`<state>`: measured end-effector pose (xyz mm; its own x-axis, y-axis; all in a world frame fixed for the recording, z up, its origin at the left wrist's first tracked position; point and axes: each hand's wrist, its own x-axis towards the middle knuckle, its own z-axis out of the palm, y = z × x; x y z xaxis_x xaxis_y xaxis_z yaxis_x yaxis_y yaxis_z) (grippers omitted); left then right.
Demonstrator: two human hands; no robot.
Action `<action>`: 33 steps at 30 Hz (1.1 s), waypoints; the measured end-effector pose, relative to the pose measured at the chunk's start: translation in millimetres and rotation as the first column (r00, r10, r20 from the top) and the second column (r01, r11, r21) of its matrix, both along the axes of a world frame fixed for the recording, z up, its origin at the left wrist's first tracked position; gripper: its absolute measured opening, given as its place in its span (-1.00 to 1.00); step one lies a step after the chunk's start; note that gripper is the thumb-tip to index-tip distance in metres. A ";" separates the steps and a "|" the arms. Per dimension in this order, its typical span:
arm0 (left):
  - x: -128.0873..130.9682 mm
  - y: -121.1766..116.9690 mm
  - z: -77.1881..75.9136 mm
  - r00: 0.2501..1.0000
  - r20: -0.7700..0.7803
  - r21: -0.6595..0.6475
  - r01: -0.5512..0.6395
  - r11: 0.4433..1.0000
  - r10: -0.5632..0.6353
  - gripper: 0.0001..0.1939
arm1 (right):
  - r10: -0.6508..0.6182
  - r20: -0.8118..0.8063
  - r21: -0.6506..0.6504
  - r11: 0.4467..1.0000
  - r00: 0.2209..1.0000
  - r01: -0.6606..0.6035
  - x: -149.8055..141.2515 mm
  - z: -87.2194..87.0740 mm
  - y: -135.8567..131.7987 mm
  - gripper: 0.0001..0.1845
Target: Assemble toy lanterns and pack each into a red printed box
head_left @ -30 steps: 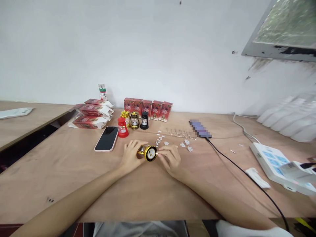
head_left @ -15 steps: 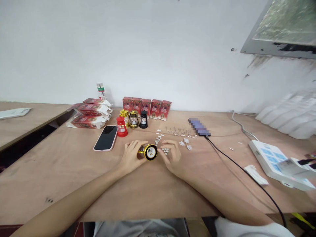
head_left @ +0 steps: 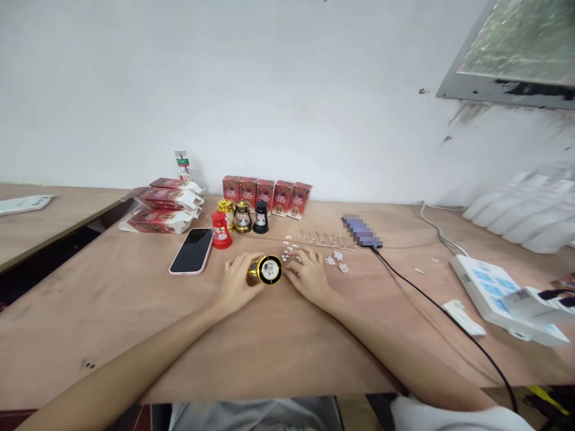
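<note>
A small gold lantern (head_left: 270, 269) lies on its side in the grip of my left hand (head_left: 240, 277). Its round base faces me, with a black ring around a white centre in which small parts show. Just right of that base, my right hand (head_left: 311, 276) is low over the table, its fingers bent down and brought close to the thumb. Whatever may be between those fingertips is hidden. Small round pieces (head_left: 284, 258) lie beside the fingers, some covered by the hand. Behind them are tiny white strips (head_left: 288, 242); white flat pieces (head_left: 338, 258) lie to the right.
A red lantern (head_left: 221, 231), a black one (head_left: 261, 217) and two gold-toned ones (head_left: 243, 216) stand behind my left hand. Red boxes (head_left: 265, 194) line the wall. A phone (head_left: 192, 251), a cabled phone (head_left: 360, 230), bent wires (head_left: 330, 241) and a power strip (head_left: 485, 284) lie around.
My right hand's fingers have drawn closer to the thumb and come down over the small round pieces. The gold lantern, still in my left hand, has shifted slightly left and away from me.
</note>
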<state>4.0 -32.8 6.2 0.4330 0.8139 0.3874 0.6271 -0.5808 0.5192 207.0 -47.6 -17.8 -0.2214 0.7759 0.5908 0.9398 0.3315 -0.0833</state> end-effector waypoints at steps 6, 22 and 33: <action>-0.2 0.1 0.8 0.999 -0.014 0.001 0.035 0.999 -0.035 -0.54 | 0.035 -0.117 -0.008 0.999 0.992 -0.036 0.7 -4.7 0.0 -0.97; -0.8 -1.4 2.0 0.997 -0.044 0.034 0.066 0.997 -0.064 -0.55 | 0.145 -0.074 -0.311 0.937 0.987 -0.160 5.3 10.9 -6.2 -0.91; -0.6 -2.1 2.7 0.997 -0.051 0.039 0.063 0.997 -0.061 -0.56 | 0.197 -0.052 -0.161 0.966 0.979 -0.203 0.4 9.1 -12.6 -0.86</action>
<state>3.5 -35.0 9.0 0.5019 0.7688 0.3963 0.6132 -0.6394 0.4638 207.4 -60.2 -8.7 -0.3634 0.8049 0.4691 0.8512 0.4915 -0.1839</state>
